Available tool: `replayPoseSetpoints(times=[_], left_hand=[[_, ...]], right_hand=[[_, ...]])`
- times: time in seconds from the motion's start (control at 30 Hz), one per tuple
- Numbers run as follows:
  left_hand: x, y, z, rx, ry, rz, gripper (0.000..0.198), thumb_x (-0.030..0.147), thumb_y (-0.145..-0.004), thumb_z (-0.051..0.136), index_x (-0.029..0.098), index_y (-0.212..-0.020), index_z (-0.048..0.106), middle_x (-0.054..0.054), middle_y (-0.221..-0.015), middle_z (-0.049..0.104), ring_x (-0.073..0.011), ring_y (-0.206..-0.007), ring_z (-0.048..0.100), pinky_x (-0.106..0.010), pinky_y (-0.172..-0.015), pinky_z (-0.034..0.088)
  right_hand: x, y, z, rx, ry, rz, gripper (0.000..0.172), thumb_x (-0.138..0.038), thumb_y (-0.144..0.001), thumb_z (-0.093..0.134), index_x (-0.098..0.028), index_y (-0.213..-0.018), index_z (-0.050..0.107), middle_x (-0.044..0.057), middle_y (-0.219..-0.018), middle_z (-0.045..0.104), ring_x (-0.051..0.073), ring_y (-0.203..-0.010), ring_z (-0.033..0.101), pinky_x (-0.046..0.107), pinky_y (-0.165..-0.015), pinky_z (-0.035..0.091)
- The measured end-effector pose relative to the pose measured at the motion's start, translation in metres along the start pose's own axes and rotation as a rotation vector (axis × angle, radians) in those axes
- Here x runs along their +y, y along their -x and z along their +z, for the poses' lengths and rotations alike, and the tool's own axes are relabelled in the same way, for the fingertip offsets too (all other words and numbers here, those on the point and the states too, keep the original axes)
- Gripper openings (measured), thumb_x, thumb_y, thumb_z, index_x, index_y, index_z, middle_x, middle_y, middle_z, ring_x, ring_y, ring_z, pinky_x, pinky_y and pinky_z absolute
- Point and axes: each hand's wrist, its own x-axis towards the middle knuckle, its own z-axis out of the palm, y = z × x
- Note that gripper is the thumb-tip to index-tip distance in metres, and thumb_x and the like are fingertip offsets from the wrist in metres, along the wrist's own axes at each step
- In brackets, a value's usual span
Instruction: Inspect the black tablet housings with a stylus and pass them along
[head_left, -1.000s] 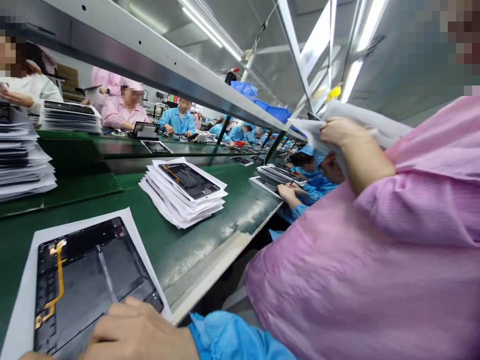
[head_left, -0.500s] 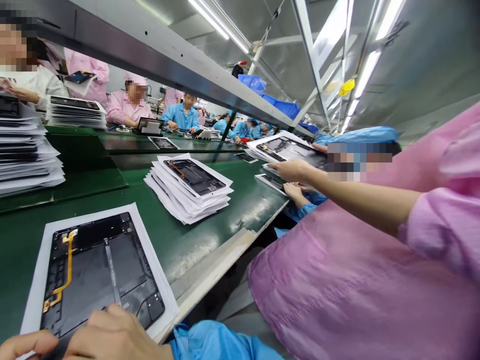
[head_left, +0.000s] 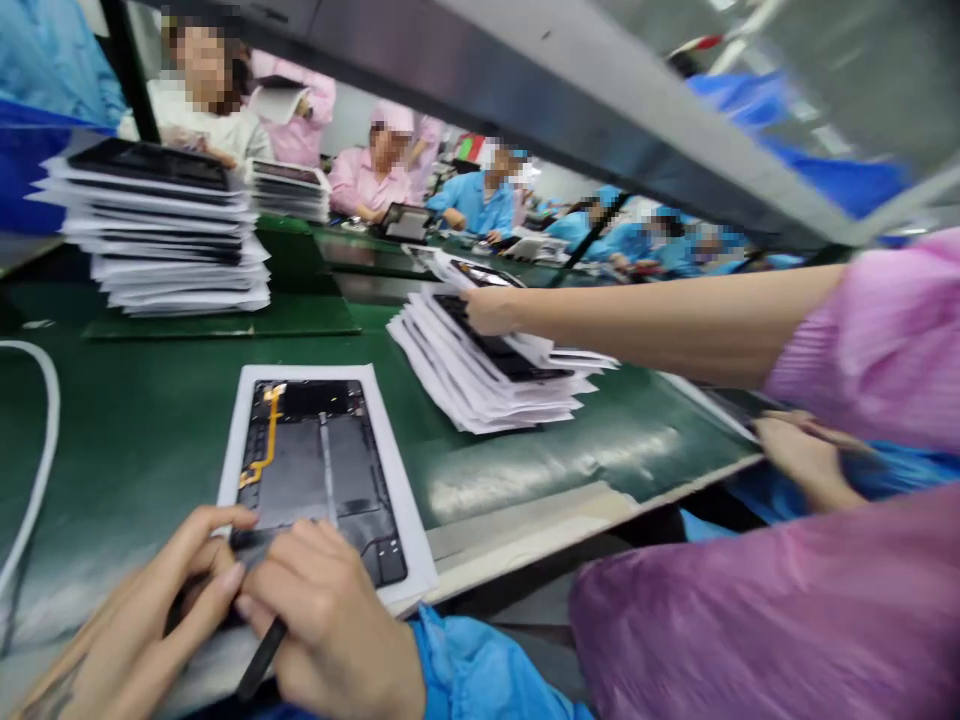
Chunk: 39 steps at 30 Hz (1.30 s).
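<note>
A tablet back housing (head_left: 300, 475), dark inside with an orange flex cable (head_left: 268, 450) and a grey strip, lies on a white sheet (head_left: 409, 545) at the near bench edge. My right hand (head_left: 330, 615) rests over its lower edge, fingers curled round a black stick-shaped tool (head_left: 262, 660); the tool's tip is hidden. At the lower left corner, my left hand (head_left: 180, 590) has its index finger by the housing and its thumb close to my right fingers. Its fingers are bent together, and I cannot make out what they hold.
A co-worker's hand (head_left: 491, 310) reaches to a stack of housings and sheets (head_left: 487, 390) beyond mine. A taller stack (head_left: 176, 240) stands far left. A white cable (head_left: 49, 430) curves at left. A metal beam (head_left: 450, 70) crosses overhead. A pink-clad person (head_left: 750, 610) is close at right.
My view has swung left, bringing both hands and the black tool into sight. The co-worker's arm at right has moved over to the middle stack, where another housing and sheet now lie on top.
</note>
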Motion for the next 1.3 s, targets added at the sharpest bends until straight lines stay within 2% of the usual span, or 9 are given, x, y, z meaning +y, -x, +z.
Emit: replayPoseSetpoints(times=[0.07, 0.17, 0.23, 0.53, 0.87, 0.97, 1.07, 1.17, 1.3], left_hand=[[0.014, -0.001, -0.012, -0.013, 0.039, -0.001, 0.03, 0.044, -0.103, 0.047, 0.027, -0.128, 0.05, 0.005, -0.077, 0.068, -0.0139, -0.07, 0.07, -0.017, -0.058, 0.052], [0.028, 0.0, -0.023, 0.118, 0.03, -0.011, 0.02, 0.037, -0.102, 0.053, 0.021, -0.103, 0.065, 0.001, -0.085, 0.069, -0.0131, -0.074, 0.067, -0.02, -0.067, 0.051], [0.033, 0.001, -0.025, 0.142, 0.04, -0.011, 0.019, 0.032, -0.101, 0.056, 0.019, -0.094, 0.068, -0.001, -0.086, 0.068, -0.0127, -0.077, 0.064, -0.021, -0.07, 0.049], [0.038, 0.006, -0.018, 0.139, 0.136, 0.01, 0.011, 0.022, -0.097, 0.062, 0.021, -0.1, 0.073, -0.001, -0.09, 0.068, -0.0129, -0.081, 0.064, -0.022, -0.07, 0.049], [0.045, 0.003, -0.015, 0.11, 0.124, 0.053, 0.01, 0.017, -0.098, 0.062, 0.02, -0.093, 0.07, 0.001, -0.085, 0.066, -0.0102, -0.078, 0.063, -0.02, -0.071, 0.046], [0.047, 0.003, -0.016, 0.112, 0.07, 0.082, 0.011, 0.017, -0.1, 0.059, 0.019, -0.093, 0.066, 0.001, -0.085, 0.064, -0.0101, -0.077, 0.061, -0.02, -0.071, 0.046], [0.046, 0.003, -0.02, 0.08, -0.035, 0.131, 0.012, 0.016, -0.103, 0.053, 0.018, -0.096, 0.062, 0.0, -0.089, 0.062, -0.0109, -0.081, 0.06, -0.021, -0.073, 0.046], [0.04, 0.005, -0.023, 0.038, -0.204, 0.218, 0.012, 0.015, -0.105, 0.048, 0.016, -0.099, 0.059, -0.002, -0.09, 0.06, -0.0128, -0.081, 0.058, -0.024, -0.073, 0.046], [0.032, 0.012, -0.024, 0.021, -0.453, 0.348, 0.012, 0.013, -0.104, 0.046, 0.014, -0.099, 0.057, -0.005, -0.09, 0.06, -0.0172, -0.082, 0.054, -0.029, -0.074, 0.046]], right_hand=[[-0.002, 0.001, -0.006, -0.011, -0.116, 0.031, 0.013, -0.017, -0.097, 0.05, -0.02, -0.087, 0.056, 0.002, -0.084, 0.061, 0.016, -0.081, 0.052, 0.031, -0.072, 0.039], [0.0, -0.001, -0.011, 0.044, -0.265, 0.097, 0.017, -0.015, -0.101, 0.049, -0.019, -0.088, 0.059, 0.003, -0.082, 0.061, 0.016, -0.081, 0.052, 0.032, -0.074, 0.041], [0.002, -0.003, -0.011, 0.076, -0.333, 0.119, 0.016, -0.014, -0.101, 0.051, -0.02, -0.089, 0.06, 0.003, -0.081, 0.061, 0.017, -0.079, 0.053, 0.032, -0.073, 0.042], [0.002, -0.006, -0.014, 0.112, -0.371, 0.07, 0.015, -0.01, -0.099, 0.054, -0.02, -0.089, 0.059, 0.001, -0.079, 0.061, 0.016, -0.074, 0.054, 0.03, -0.068, 0.043], [0.002, -0.006, -0.014, 0.111, -0.378, 0.074, 0.018, -0.01, -0.1, 0.051, -0.021, -0.087, 0.059, 0.001, -0.077, 0.06, 0.015, -0.072, 0.053, 0.029, -0.067, 0.042], [0.002, -0.006, -0.013, 0.117, -0.345, 0.063, 0.017, -0.012, -0.101, 0.051, -0.02, -0.089, 0.061, 0.002, -0.077, 0.061, 0.016, -0.074, 0.053, 0.03, -0.069, 0.042], [0.002, -0.002, -0.015, 0.143, -0.241, 0.016, 0.01, -0.015, -0.101, 0.054, -0.017, -0.101, 0.063, 0.004, -0.085, 0.066, 0.017, -0.078, 0.054, 0.032, -0.071, 0.041], [0.006, 0.005, -0.017, 0.103, -0.162, -0.059, 0.019, -0.014, -0.101, 0.053, -0.014, -0.118, 0.062, 0.007, -0.096, 0.068, 0.018, -0.082, 0.054, 0.032, -0.072, 0.041], [0.012, 0.012, -0.016, -0.015, -0.115, -0.142, 0.03, -0.004, -0.099, 0.047, -0.012, -0.124, 0.061, 0.009, -0.106, 0.067, 0.02, -0.087, 0.052, 0.033, -0.075, 0.041]])
